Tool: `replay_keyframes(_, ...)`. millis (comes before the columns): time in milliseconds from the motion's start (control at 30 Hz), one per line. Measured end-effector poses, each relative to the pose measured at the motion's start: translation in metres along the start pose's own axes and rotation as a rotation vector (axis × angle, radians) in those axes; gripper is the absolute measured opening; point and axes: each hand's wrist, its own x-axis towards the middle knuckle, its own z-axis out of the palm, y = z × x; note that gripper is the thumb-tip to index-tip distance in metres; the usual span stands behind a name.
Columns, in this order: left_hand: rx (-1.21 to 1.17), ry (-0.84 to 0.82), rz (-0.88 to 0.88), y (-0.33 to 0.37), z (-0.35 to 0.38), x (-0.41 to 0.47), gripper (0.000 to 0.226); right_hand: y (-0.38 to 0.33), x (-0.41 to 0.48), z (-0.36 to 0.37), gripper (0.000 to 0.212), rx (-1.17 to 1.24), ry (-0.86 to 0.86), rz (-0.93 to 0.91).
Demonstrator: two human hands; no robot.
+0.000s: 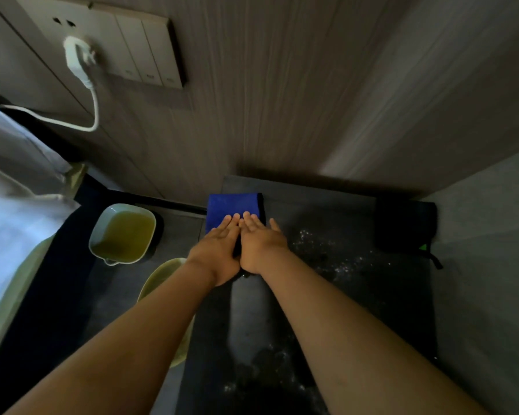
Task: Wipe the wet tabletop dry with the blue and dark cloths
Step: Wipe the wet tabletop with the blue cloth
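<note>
A folded blue cloth (232, 206) lies at the far left corner of the dark tabletop (336, 295). My left hand (218, 248) and my right hand (259, 242) press flat on it side by side, fingers straight. A dark cloth (403, 224) sits folded at the far right corner, apart from both hands. Water droplets (327, 250) glisten on the tabletop right of my hands and near the front edge. A smoother streak (246, 313) runs from under my hands toward me.
A white basin (99, 235) of yellowish liquid stands on the floor to the left, a pale bowl (159, 280) beside the table's left edge. White bedding (9, 205) lies far left. A wall with a plugged socket (78, 55) is behind; a grey wall (486, 265) borders the right.
</note>
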Motion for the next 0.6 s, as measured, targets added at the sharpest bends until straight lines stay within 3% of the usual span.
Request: replay_keyframes(600, 0.055, -0.007, -0.015, 0.033, 0.01, 0.004, 0.081, 0.038, -0.011, 0.01, 0.077, 0.015, 0.033, -0.024)
